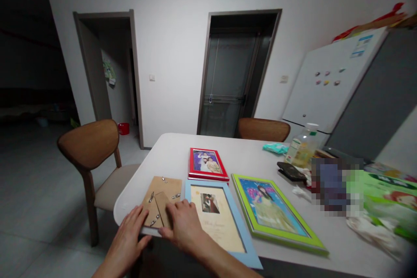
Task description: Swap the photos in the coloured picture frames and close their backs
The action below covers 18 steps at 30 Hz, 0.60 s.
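Observation:
A picture frame lies face down, its brown backing board (159, 189) up, with metal clips and a stand flap. My left hand (130, 231) grips its left front corner, fingers on the board and thumb at the front edge. My right hand (183, 222) holds the right front side, fingers on the board and thumb by the edge. Right beside it lies a light blue frame (245, 231) with a cream mat and a small photo. Behind is a red frame (208, 164) with a couple's photo. A green frame (276, 213) with a portrait lies farther right.
On the white table (176, 139), a bottle of yellowish liquid (301, 150), a black object (291, 171), a teal cloth (275, 148) and green plastic packaging (384, 195) stand or lie at the right. Wooden chairs are at the left (93, 143) and behind (263, 129).

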Tool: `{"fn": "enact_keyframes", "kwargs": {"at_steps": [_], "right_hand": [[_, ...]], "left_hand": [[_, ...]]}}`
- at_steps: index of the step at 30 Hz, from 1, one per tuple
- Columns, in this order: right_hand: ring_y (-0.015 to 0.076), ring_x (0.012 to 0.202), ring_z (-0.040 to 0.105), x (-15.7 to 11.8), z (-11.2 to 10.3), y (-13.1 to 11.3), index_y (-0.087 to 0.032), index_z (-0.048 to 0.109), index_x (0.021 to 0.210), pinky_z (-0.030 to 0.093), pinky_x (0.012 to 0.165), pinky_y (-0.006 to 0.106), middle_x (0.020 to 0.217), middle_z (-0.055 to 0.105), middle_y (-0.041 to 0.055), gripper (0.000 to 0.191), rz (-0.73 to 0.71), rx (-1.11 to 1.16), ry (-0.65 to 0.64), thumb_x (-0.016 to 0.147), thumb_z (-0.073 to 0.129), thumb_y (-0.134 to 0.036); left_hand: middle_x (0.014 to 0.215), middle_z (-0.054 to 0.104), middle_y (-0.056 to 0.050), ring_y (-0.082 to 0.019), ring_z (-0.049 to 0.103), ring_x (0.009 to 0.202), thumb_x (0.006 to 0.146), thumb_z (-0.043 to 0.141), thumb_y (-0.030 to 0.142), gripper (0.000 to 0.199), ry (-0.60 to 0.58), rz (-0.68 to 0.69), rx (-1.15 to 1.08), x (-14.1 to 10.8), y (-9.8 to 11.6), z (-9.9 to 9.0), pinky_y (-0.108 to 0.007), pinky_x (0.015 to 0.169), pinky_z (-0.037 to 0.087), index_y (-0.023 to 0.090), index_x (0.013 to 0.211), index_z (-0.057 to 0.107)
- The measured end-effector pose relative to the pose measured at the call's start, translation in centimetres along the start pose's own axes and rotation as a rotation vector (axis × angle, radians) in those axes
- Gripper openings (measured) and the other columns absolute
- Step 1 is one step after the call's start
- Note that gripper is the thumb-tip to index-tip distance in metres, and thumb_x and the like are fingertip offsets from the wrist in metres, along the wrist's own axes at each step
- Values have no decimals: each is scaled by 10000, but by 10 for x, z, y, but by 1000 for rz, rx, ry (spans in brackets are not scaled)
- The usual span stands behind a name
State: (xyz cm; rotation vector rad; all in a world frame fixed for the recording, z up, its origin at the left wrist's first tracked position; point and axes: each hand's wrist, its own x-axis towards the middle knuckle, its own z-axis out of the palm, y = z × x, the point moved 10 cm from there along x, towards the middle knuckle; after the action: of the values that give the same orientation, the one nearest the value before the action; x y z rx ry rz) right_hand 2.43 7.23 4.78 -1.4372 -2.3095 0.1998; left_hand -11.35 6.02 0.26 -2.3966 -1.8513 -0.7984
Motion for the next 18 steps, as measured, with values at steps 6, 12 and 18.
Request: {"fn": "enact_keyframes", "kwargs": {"at_steps": [6,12,18], "right_hand": [[228,916,467,10,8,0,-195,466,1113,360,780,346,986,537,89,564,41,209,27,555,551,-184],[185,911,480,-22,-49,25,-188,559,975,355,836,305,955,560,57,409,9,362,133,574,493,-135],[192,915,489,-70,-69,87,-197,603,874,364,831,310,956,552,63,325,106,265,65,584,467,-142]], "left_hand": [[1185,514,-60,-226,480,1073,654,586,230,409,48,25,-109,5,3,-18,-370,898,396,226,1060,534],[1215,480,-92,-201,459,1096,684,596,232,422,50,140,-227,14,67,-44,-333,923,378,195,1095,511],[1208,480,-127,-237,449,1101,622,662,198,491,-159,210,-230,15,148,-3,-377,928,379,159,1089,515]]}}
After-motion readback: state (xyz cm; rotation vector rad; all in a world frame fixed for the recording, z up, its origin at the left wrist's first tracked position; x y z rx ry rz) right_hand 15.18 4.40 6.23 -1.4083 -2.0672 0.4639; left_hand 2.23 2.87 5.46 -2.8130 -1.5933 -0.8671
